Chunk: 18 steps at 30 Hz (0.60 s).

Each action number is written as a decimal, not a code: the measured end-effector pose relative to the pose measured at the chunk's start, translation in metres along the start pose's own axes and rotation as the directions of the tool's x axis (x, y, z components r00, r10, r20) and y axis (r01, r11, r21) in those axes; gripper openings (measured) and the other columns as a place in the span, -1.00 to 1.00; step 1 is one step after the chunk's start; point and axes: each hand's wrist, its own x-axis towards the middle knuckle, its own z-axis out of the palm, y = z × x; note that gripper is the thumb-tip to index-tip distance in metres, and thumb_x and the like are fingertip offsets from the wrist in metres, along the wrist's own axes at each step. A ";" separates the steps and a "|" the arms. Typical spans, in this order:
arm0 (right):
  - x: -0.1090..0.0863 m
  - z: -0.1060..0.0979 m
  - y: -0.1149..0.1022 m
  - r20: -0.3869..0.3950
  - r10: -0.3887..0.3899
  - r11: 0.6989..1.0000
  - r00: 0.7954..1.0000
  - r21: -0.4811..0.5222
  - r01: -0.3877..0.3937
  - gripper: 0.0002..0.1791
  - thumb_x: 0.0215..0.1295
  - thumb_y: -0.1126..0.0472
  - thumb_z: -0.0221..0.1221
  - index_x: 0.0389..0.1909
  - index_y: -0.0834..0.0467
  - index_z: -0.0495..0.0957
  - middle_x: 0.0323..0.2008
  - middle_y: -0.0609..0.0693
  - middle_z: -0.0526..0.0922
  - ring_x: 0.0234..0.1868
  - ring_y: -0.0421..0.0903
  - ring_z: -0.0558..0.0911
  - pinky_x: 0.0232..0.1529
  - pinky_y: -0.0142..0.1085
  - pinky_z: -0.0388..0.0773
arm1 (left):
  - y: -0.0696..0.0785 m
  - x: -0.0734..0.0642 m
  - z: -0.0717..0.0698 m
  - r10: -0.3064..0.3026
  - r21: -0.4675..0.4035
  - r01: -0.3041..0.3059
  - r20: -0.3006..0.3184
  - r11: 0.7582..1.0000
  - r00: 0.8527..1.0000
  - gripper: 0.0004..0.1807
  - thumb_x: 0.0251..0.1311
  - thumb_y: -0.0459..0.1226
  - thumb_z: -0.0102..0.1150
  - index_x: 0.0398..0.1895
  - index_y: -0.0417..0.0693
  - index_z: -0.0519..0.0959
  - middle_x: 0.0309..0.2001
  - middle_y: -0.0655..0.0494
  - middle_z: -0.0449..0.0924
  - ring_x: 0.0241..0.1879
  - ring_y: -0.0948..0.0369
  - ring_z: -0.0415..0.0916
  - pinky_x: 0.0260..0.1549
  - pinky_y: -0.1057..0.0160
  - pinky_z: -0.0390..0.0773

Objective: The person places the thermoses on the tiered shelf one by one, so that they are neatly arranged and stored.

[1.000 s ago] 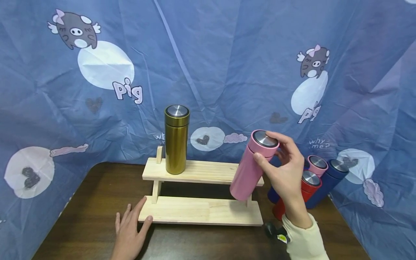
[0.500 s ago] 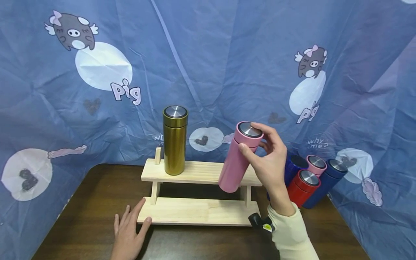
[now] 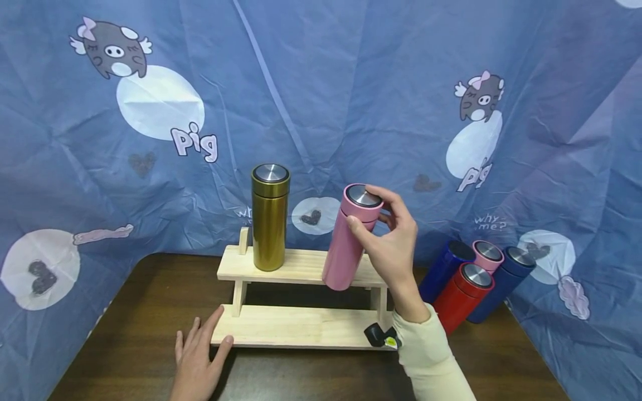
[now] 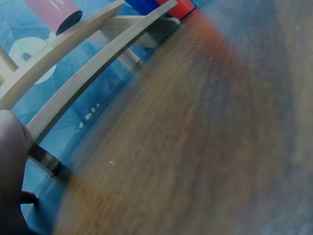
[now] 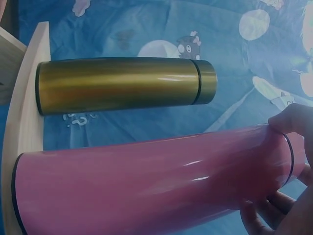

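My right hand [image 3: 388,245] grips a pink thermos bottle [image 3: 346,248] round its upper end, thumb in front and a finger by the steel lid. The bottle leans slightly, its base overlapping the front edge of the upper shelf in the head view. In the right wrist view the pink bottle [image 5: 146,181] lies across the lower half, close to a gold thermos bottle [image 5: 122,85]. That gold bottle [image 3: 270,223] stands upright on the left of the two-tier wooden rack [image 3: 301,326]. My left hand [image 3: 199,356] rests at the lower shelf's left end, fingers extended.
At the right of the table stand several more bottles: a red one [image 3: 462,295], a blue one [image 3: 446,267], a pink one [image 3: 487,255] and a dark blue one [image 3: 511,284]. A blue patterned cloth [image 3: 351,83] hangs behind the brown table [image 3: 301,376].
My right hand has carried the pink bottle leftward and slightly up, from the rack's right end toward the gold bottle; it leans less now. The left hand stays in place.
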 end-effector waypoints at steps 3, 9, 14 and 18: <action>0.002 0.005 0.001 0.000 -0.008 1.000 1.000 -0.002 0.008 -0.35 0.18 0.36 0.56 0.33 0.26 0.67 0.20 0.19 0.74 0.12 0.02 0.70 0.08 -0.33 0.71 | -0.001 -0.001 0.000 0.009 -0.005 -0.009 -0.008 1.000 1.000 -0.31 0.69 0.03 0.11 0.72 0.02 0.26 0.62 -0.38 0.34 0.59 -0.63 0.05 0.53 -0.65 -0.30; 0.008 0.016 0.001 -0.013 0.003 1.000 1.000 0.011 -0.003 -0.37 0.19 0.36 0.57 0.32 0.26 0.68 0.19 0.18 0.74 0.11 -0.02 0.69 0.05 -0.33 0.71 | -0.001 -0.001 0.001 0.027 0.000 -0.027 -0.035 1.000 0.999 -0.32 0.68 0.01 0.13 0.70 0.01 0.28 0.59 -0.40 0.37 0.57 -0.64 0.09 0.52 -0.66 -0.25; 0.011 0.023 0.002 -0.024 0.019 1.000 1.000 0.012 -0.019 -0.37 0.18 0.36 0.57 0.31 0.27 0.68 0.19 0.17 0.75 0.09 -0.04 0.70 0.04 -0.34 0.73 | -0.001 -0.001 0.001 0.021 0.010 -0.021 -0.026 1.000 0.999 -0.32 0.68 0.02 0.12 0.71 0.01 0.28 0.60 -0.40 0.36 0.57 -0.63 0.09 0.52 -0.66 -0.25; 0.012 0.028 0.005 -0.027 0.022 1.000 0.999 0.016 -0.022 -0.38 0.18 0.35 0.57 0.30 0.28 0.68 0.20 0.17 0.76 0.09 -0.04 0.71 0.05 -0.34 0.74 | -0.001 -0.001 0.001 0.027 0.004 -0.026 -0.024 1.000 0.999 -0.32 0.69 0.02 0.11 0.71 0.00 0.27 0.59 -0.40 0.36 0.57 -0.64 0.08 0.51 -0.66 -0.26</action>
